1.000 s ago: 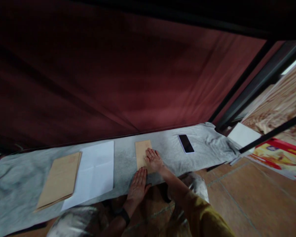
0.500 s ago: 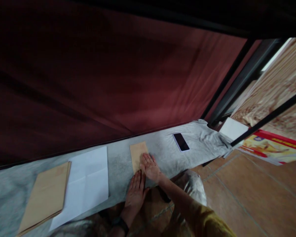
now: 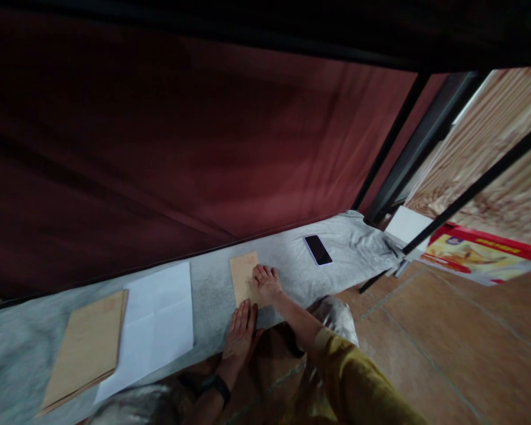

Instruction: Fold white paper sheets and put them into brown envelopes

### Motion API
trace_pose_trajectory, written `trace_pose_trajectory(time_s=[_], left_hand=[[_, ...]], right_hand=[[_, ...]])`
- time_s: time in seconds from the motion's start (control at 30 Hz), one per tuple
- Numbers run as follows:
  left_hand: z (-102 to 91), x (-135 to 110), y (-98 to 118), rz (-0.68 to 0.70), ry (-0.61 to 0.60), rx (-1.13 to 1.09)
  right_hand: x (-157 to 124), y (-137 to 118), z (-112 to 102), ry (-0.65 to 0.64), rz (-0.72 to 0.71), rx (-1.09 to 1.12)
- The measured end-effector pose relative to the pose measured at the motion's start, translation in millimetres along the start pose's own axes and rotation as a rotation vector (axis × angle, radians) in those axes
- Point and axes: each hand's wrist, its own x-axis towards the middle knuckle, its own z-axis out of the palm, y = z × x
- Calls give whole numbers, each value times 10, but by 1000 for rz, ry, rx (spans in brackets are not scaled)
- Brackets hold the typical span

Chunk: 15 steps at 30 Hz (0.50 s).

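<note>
A small brown paper envelope (image 3: 243, 270) lies flat on a narrow surface covered with grey cloth (image 3: 212, 277). My right hand (image 3: 266, 284) rests palm down on its right side, with the fingers slightly bent and covering part of the paper. At the near end, my left hand (image 3: 239, 332) lies flat with its fingers stretched out, its fingertips at the envelope's lower left corner. A dark watch band circles my left wrist. Neither hand grasps anything.
To the left, a stack of larger brown envelopes (image 3: 86, 342) overlaps creased white paper sheets (image 3: 161, 319). A phone (image 3: 318, 250) lies to the right. Dark red fabric (image 3: 248, 159) rises behind the surface. Black metal bars (image 3: 473, 189) and a red-and-yellow box (image 3: 482, 254) stand at right.
My right hand has slid a little up the envelope, and its fingers are more bent. My left hand stays by the near end. The whole view has shifted slightly.
</note>
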Motion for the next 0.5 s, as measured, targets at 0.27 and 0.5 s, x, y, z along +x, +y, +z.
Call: trace_pose_trajectory(time_s=[0.27, 0.5], left_hand=[[-24, 10, 5, -3, -13, 5], [36, -4, -9, -15, -64, -7]], right_hand=[[70, -46, -29, -35, -4, 0], [-797, -56, 324, 183, -195, 26]])
